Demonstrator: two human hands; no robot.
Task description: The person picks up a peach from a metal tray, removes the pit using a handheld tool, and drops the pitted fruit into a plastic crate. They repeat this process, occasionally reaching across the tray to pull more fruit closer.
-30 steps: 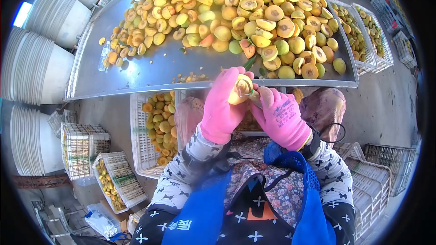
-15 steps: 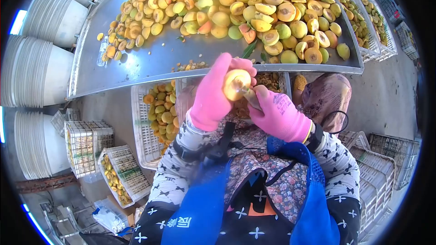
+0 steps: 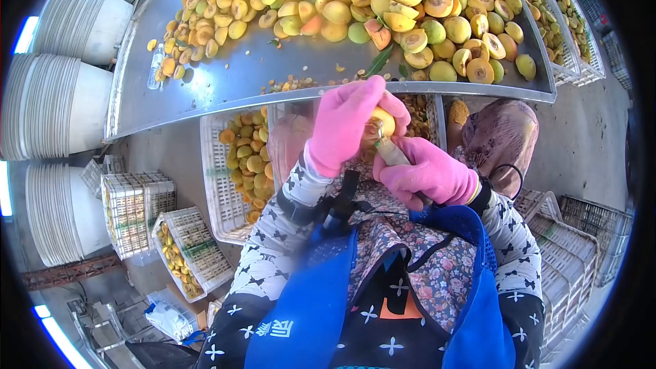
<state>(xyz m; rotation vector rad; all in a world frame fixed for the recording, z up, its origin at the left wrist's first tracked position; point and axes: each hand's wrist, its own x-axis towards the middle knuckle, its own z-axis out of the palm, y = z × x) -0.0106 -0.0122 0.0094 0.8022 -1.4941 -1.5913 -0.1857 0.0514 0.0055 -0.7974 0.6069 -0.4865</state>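
My left hand point(image 3: 347, 121), in a pink glove, is closed around a yellow peach half point(image 3: 384, 121) just beyond the near edge of the metal table. Gripped in my pink-gloved right hand point(image 3: 437, 175) is a pitting tool with a greyish handle point(image 3: 392, 152). Its metal tip meets the cut side of the fruit; fingers and glare partly hide that spot. Below the hands, a container point(image 3: 437, 123) with peach pieces shows only in part. Beside my left forearm, a white crate point(image 3: 220, 195) holds many yellow peach halves.
Heaped peach halves point(image 3: 328, 10) cover the back of the metal table point(image 3: 246, 85), with a clear bottle point(image 3: 156, 68) at left. Stacked white tubs point(image 3: 75, 99) line the left side. More crates stand at lower left point(image 3: 198, 253), right point(image 3: 560, 253) and far right point(image 3: 570, 61).
The left hand has turned the peach half, so less of its cut face shows. My right hand has shifted slightly right and down, exposing more of the tool's handle. The view moved slightly.
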